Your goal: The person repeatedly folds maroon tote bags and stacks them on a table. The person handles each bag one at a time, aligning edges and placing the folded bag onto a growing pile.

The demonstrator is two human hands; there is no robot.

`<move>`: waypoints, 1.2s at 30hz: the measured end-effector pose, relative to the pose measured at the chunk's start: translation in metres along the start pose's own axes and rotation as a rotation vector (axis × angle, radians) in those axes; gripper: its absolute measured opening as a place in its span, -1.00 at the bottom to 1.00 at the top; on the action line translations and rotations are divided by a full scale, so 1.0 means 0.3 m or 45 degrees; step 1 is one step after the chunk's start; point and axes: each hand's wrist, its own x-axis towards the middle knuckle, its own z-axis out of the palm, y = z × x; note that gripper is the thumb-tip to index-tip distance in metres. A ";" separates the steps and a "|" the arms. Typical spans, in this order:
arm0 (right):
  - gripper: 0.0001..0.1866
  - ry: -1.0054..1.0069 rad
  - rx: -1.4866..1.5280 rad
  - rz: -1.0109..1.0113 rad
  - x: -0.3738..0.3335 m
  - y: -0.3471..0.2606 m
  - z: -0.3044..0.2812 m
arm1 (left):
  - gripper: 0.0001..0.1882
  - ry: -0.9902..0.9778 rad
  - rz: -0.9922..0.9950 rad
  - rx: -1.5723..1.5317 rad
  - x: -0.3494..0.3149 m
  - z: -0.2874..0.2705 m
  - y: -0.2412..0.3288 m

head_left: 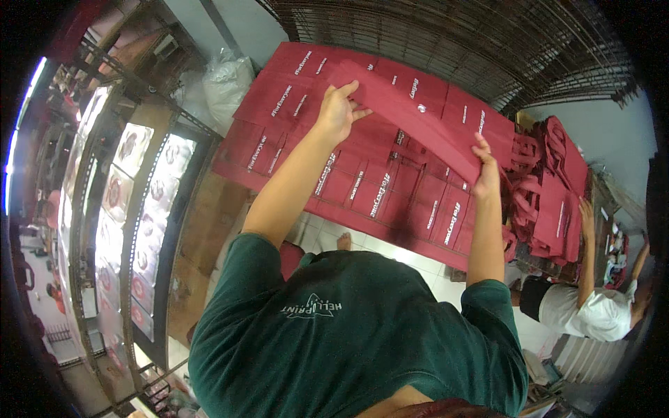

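Note:
A dark red fabric bag (411, 115) stretches in a slanting strip between my two hands, lifted over the table. My left hand (337, 115) grips its far left end with bent fingers. At the nearer right end, my right hand (487, 171) has hold of the cloth, thumb side up. Beneath it, many flat red bags with white print (348, 182) lie in overlapping rows and cover the tabletop. Part of those rows is hidden by the raised bag and my forearms.
Piled red bags with loop handles (550, 188) stand to the right, beside a co-worker in a white shirt (592, 313). A wire rack (446, 35) spans the back. A stuffed clear plastic sack (228, 83) sits back left, near metal shelving with shiny panels (150, 216).

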 end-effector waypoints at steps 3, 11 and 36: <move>-0.65 0.004 0.170 -0.157 0.008 -0.083 0.018 | -0.17 -0.157 0.015 -0.018 0.049 -0.068 -0.025; -0.78 0.520 -0.012 0.175 0.257 0.179 -0.466 | -0.47 0.194 -0.066 0.625 0.232 -0.411 -0.524; -0.67 1.020 -0.181 0.107 0.362 0.276 -0.521 | -0.47 0.279 0.325 1.669 0.218 -0.496 -0.572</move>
